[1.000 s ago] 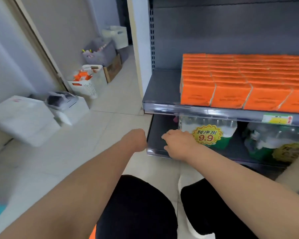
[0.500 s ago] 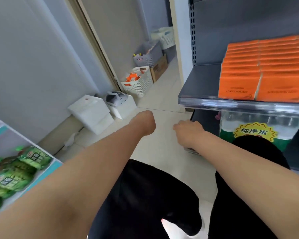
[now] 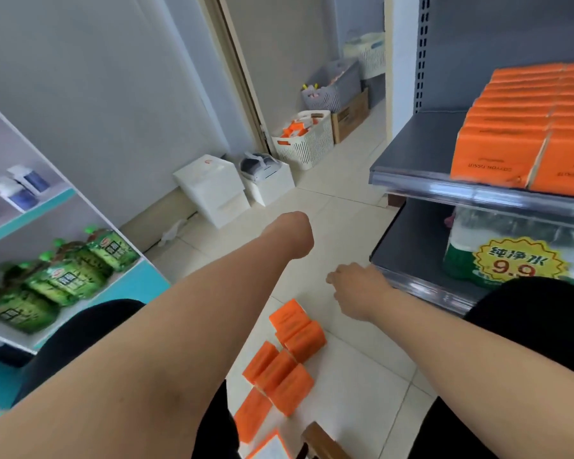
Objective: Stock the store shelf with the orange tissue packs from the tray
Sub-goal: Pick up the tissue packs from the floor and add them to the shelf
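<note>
- Two groups of orange tissue packs [image 3: 504,144] show. One is ranked in tight rows on the grey upper shelf [image 3: 411,144] at 2 o'clock, its front faces bearing small dark print. The other, the loose packs [image 3: 289,356], lies in a ragged line on the floor at 6 o'clock, between our knees. All are flat-sided blocks in bright orange wrap.
- Our left hand [image 3: 292,236] sits near centre, balled into a fist with nothing showing in it.
- Our right hand [image 3: 355,286] hangs at 4 o'clock, just beside the lip of the lower shelf [image 3: 408,246]. Its fingers are loosely curled and it grasps nothing.
- Since half a second ago our view has swung left and down. The loose packs have come into sight, and the stocked rows have slid toward the right edge. The right hand sits lower, and both hands are as empty as before.
- Pale tiled floor [image 3: 345,210] runs up toward a doorway at 12 o'clock.
- White slatted baskets [image 3: 307,140], a cardboard box [image 3: 348,119] and white boxes [image 3: 212,190] line the grey wall.
- A teal-edged rack [image 3: 30,220] at 9 o'clock holds green pouches [image 3: 57,279].
- Wrapped bottled water [image 3: 497,246] with a yellow 9.9 tag stands on the lower shelf at 3 o'clock.
- We cannot tell what the brown object [image 3: 322,442] at the bottom edge is.
</note>
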The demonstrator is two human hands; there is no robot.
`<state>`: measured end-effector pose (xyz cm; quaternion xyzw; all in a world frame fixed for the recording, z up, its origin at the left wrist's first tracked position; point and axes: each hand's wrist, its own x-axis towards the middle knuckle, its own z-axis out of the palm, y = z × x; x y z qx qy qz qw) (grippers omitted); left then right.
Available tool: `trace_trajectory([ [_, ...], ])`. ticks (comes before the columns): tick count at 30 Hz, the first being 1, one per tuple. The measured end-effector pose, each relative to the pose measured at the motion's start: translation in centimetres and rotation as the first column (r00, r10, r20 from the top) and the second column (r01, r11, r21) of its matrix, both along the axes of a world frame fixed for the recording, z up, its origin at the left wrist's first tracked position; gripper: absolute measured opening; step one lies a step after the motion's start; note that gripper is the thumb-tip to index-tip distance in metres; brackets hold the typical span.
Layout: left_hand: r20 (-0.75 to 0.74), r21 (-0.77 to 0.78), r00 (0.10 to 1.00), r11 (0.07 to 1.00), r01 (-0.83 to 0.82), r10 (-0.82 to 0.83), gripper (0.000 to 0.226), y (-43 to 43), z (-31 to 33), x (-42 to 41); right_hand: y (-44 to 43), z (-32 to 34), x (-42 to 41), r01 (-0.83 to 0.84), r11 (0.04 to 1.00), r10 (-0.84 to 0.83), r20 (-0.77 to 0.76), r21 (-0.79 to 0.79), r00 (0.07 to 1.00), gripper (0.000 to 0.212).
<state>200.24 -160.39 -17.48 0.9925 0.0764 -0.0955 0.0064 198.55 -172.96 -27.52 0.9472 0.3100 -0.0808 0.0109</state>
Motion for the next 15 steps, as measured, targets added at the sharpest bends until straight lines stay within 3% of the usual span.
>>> trace_trajectory([
  [3,-0.037,0.028,0.999,0.999,0.018,-0.017,0.015,1.2,-0.4,-1.4,0.4,-0.7,-1.1,-0.045,0.999,0.044,-0.029,-0.029,0.999,0.039],
  [5,-0.067,0.051,0.998,0.999,0.017,-0.014,0.024,2.6,-0.8,-3.0,1.4,-0.5,-2.0,-0.062,0.998,0.062,-0.019,0.001,0.998,0.039],
  [8,-0.103,0.074,0.995,0.997,0.021,-0.014,0.022,5.7,-1.9,-5.3,3.6,-0.1,-4.0,-0.088,0.995,0.087,0.004,0.046,0.996,0.035],
  [15,-0.205,-0.043,0.977,0.997,-0.071,0.061,0.014,13.4,-8.6,-8.5,7.3,-2.3,-5.8,-0.196,0.980,0.195,0.008,0.031,0.981,0.031],
])
